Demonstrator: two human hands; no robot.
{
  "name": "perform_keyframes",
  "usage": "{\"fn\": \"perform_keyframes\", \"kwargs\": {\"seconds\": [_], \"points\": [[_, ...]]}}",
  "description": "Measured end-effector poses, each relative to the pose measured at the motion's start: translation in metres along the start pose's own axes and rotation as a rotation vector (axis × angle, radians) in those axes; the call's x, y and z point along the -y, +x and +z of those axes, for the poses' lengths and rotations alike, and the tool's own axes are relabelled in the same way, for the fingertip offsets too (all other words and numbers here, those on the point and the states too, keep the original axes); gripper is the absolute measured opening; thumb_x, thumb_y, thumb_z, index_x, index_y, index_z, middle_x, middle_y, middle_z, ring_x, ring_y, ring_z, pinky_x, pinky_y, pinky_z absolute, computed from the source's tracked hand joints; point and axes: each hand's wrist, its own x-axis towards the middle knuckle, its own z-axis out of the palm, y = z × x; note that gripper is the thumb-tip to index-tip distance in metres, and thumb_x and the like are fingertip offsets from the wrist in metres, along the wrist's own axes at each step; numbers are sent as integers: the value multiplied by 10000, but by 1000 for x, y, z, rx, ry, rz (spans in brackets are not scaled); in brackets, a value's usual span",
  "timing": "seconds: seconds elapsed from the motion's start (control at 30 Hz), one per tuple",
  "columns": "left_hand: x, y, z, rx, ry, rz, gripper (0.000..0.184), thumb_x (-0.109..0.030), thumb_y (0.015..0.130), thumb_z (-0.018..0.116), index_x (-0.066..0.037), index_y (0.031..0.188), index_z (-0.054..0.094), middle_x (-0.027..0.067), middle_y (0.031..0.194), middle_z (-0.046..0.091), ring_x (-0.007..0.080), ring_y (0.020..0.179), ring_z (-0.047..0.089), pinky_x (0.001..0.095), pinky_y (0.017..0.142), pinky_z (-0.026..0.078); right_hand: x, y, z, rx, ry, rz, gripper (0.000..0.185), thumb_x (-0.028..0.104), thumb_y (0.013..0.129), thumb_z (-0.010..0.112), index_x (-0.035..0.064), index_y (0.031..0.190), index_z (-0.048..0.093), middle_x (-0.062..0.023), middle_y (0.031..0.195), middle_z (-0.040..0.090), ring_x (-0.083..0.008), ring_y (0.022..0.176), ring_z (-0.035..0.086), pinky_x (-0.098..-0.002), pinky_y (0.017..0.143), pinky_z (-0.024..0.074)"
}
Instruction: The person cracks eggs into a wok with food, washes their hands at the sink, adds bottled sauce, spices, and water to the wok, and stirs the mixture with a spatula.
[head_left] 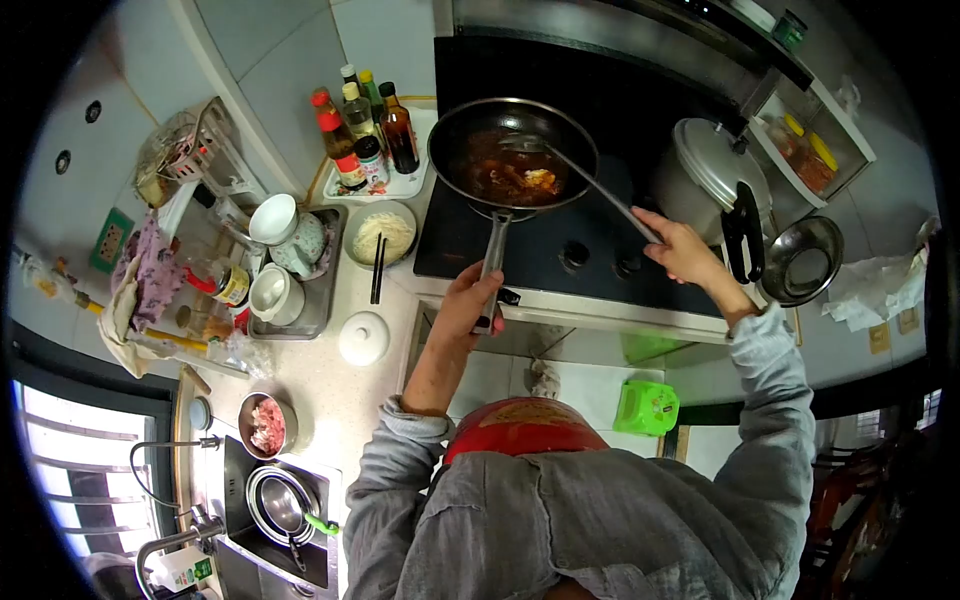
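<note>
A dark frying pan (470, 130) sits on the left burner of the black stove. In it is dark reddish-brown sauce (485, 175) with a paler, orange-white lump toward the right. My left hand (470, 300) is wrapped round the pan's handle (497, 238), close to its end. From the right, my right hand (684, 248) grips the long handle of a metal ladle (602, 190). The ladle's head is inside the pan, near the far side, touching the sauce or just over it.
Left of the stove are sauce bottles (400, 140) on a tray and a bowl of noodle-like food (385, 235) with chopsticks. A pressure cooker (705, 165) stands right. Nearer left are a white lid (364, 338), a pot of raw meat (268, 428) and the sink (240, 520).
</note>
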Motion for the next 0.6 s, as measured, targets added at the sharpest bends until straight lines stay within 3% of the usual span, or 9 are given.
{"fn": "perform_keyframes", "kwargs": {"seconds": [0.1, 0.13, 0.23, 0.37, 0.53, 0.6], "points": [[0, -2, 0, -11, 2, -11, 479, -217, 819, 603, -20, 1214, 419, 50, 734, 553, 137, 388, 499, 256, 318, 374, -13, 33, 29, -49, -111, -142, 595, 88, 778, 560, 159, 1327, 342, -201, 870, 607, -361, 790, 580, -406, 729, 455], [-1, -2, 0, -12, -5, -14, 482, -215, 817, 603, -20, 1216, 418, 51, 737, 554, 137, 391, 499, 257, 320, 375, -12, 43, 40, -136, -172, -343, 617, 85, 779, 557, 160, 1341, 315, -209, 853, 607, -365, 767, 588, -418, 710, 463], [-3, -5, 3, -5, -20, 13, 486, -198, 810, 605, -18, 1219, 415, 57, 749, 553, 141, 389, 495, 257, 320, 374, -12, 48, 49, 23, -299, -172, 690, 57, 783, 539, 188, 1377, 213, -237, 861, 596, -405, 765, 567, -442, 715, 444], [-2, -5, 3, -25, -27, -5, 484, -185, 808, 600, -11, 1220, 414, 59, 754, 550, 137, 396, 492, 255, 323, 375, -4, 29, 30, 63, -338, -173, 713, 54, 784, 530, 225, 1384, 185, -237, 726, 581, -389, 679, 564, -443, 679, 451], [-6, -8, 7, -64, 6, -6, 440, -192, 820, 589, -6, 1186, 432, 51, 770, 543, 135, 402, 500, 257, 327, 383, -1, 12, 14, 152, -248, -155, 689, 27, 804, 487, 246, 1388, 193, -151, 598, 537, -218, 425, 505, -350, 491, 470], [-3, -6, 4, -46, 15, -6, 420, -194, 827, 582, -3, 1172, 438, 47, 772, 542, 134, 403, 505, 257, 326, 383, 17, 3, 5, 245, -147, 12, 681, 21, 803, 470, 223, 1391, 191, -136, 629, 549, -198, 424, 508, -335, 440, 464]]}}
